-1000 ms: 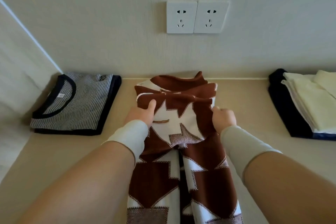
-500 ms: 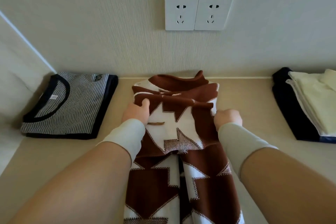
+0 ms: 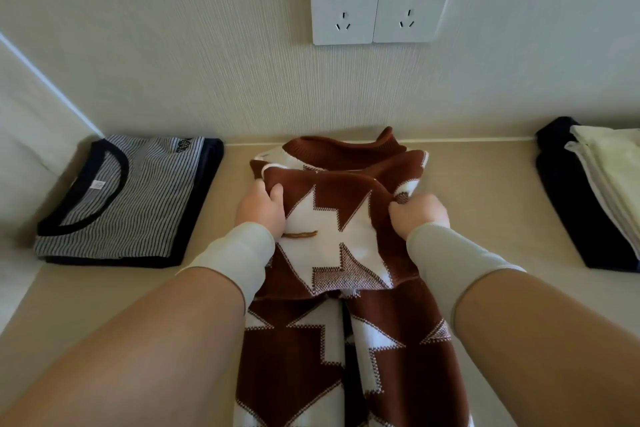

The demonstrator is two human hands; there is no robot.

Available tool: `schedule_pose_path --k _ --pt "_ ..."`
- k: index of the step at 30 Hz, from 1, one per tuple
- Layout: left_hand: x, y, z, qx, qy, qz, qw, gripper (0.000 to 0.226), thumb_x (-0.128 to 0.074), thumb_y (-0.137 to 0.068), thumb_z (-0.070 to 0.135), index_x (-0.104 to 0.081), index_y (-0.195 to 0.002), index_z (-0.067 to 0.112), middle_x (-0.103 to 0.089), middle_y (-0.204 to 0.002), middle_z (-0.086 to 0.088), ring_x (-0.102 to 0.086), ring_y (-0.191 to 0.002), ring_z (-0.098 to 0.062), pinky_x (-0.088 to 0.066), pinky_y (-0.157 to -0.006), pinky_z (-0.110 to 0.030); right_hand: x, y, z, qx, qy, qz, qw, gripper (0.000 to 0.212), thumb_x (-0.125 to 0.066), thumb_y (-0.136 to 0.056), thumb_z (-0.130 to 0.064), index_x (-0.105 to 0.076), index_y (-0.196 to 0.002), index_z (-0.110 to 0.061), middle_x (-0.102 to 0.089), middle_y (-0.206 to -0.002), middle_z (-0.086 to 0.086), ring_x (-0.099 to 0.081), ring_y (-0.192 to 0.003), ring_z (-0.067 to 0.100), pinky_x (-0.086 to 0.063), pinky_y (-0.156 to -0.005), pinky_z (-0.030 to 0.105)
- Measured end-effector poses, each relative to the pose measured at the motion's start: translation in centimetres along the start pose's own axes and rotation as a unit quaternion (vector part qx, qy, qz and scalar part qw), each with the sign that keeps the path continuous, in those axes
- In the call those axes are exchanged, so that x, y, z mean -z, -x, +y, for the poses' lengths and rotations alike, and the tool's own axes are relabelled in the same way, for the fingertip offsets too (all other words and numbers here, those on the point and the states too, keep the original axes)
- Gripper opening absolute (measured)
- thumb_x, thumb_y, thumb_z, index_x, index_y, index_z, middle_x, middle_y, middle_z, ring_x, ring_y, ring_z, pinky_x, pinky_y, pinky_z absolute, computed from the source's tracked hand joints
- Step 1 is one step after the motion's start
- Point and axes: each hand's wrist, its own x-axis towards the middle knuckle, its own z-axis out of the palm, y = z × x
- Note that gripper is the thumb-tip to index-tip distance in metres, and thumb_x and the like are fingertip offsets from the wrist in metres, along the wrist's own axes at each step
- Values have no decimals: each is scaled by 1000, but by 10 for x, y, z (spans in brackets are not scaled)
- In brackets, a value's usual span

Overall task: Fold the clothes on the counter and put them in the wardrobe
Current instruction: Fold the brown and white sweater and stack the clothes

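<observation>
Your left hand (image 3: 260, 210): fingers curled, thumb on top, pinching the left edge of the folded-over flap of the brown-and-white sweater (image 3: 332, 218). Your right hand (image 3: 420, 215): fingers curled round the flap's right edge, gripping it. Pale sleeves (image 3: 239, 253) cover both wrists; forearms bare nearer the camera.

Surface: beige counter (image 3: 104, 295) against a textured cream wall. Far left, a folded striped shirt (image 3: 128, 198) with a dark neckline lies flat on darker cloth, close to the corner where a side wall meets the back wall. Two white sockets (image 3: 381, 5) sit side by side on the wall, above the sweater. Far right, a stack of folded cream clothes (image 3: 613, 180) rests on a dark folded garment (image 3: 568, 204), partly out of view.

Sweater: centre of the counter, between the two folded piles, well apart from each. Its collar end lies near the back wall, just beyond your hands. The flap spans between your two hands, raised a little at the gripped edge. The rest runs toward you between your forearms and out of the lower edge of view.
</observation>
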Motion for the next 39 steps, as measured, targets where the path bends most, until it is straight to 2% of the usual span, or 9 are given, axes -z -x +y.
schedule_pose_path --k 3,7,12,18,22,27,33,36,39 --pt "5 6 4 -47 49 62 996 38 -38 -101 40 -50 -121 10 -60 -111 -11 -56 -104 -34 -41 -88 -40 7 -1 5 -18 -51 83 995 29 -51 -91 -27 -62 -107 -5 -57 -85 8 -52 -79 29 -39 -70 31" --pt "-2 2 4 2 0 -19 1000 47 -49 -96 43 -41 -130 11 -59 -119 -9 -53 -93 -29 -38 -78 -34 9 7 13 -35 -75 146 986 36 -50 -95 -35 -51 -123 -12 -48 -127 13 -47 -117 35 -39 -93 41" --pt "2 -8 -7 -28 76 -59 995 57 -59 -92 33 -34 -144 25 -55 -131 -2 -55 -113 -28 -40 -91 -30 9 6 10 15 -65 59 996 55 -45 -93 -50 -46 -132 -12 -58 -120 9 -53 -115 33 -44 -94 41" --pt "9 -15 8 -36 91 -104 990 33 -57 -91 24 -50 -123 26 -60 -115 -4 -56 -95 -24 -39 -80 -29 12 17 2 86 -18 14 996 37 -35 -93 -41 -57 -84 -13 -59 -79 6 -55 -93 33 -48 -83 39" --pt "15 -1 24 -121 -57 33 990 30 -57 -93 26 -47 -120 23 -56 -100 2 -51 -83 -21 -37 -72 -29 13 17 0 72 -30 80 994 18 -39 -96 -24 -50 -97 -10 -58 -83 6 -55 -82 31 -42 -70 34" --pt "-1 -4 16 84 0 -41 996 66 -41 -92 61 -51 -124 4 -59 -113 -14 -56 -100 -34 -38 -79 -35 16 15 8 -46 8 18 999 32 -41 -94 -15 -40 -124 -4 -59 -115 18 -58 -100 38 -45 -75 38" --pt "-5 4 13 -16 -58 26 998 44 -45 -97 47 -43 -118 8 -58 -103 -10 -56 -89 -33 -40 -73 -36 4 32 2 212 38 189 958 56 -45 -83 -16 -41 -139 -22 -33 -150 3 -25 -139 28 -25 -112 48" --pt "-13 10 11 -18 -111 90 990 40 -57 -92 28 -38 -124 13 -51 -116 -9 -53 -98 -30 -42 -77 -38 -14 43 -7 333 168 71 925 51 -34 -95 -41 -40 -143 -27 -20 -160 -2 -5 -149 25 -7 -117 57" --pt "-20 8 15 -178 -175 116 961 44 -55 -88 18 -47 -131 21 -41 -135 -5 -41 -122 -28 -33 -100 -40 -25 38 2 260 255 -77 928 64 -20 -96 -60 -18 -153 -30 0 -163 -1 7 -150 26 5 -116 59"
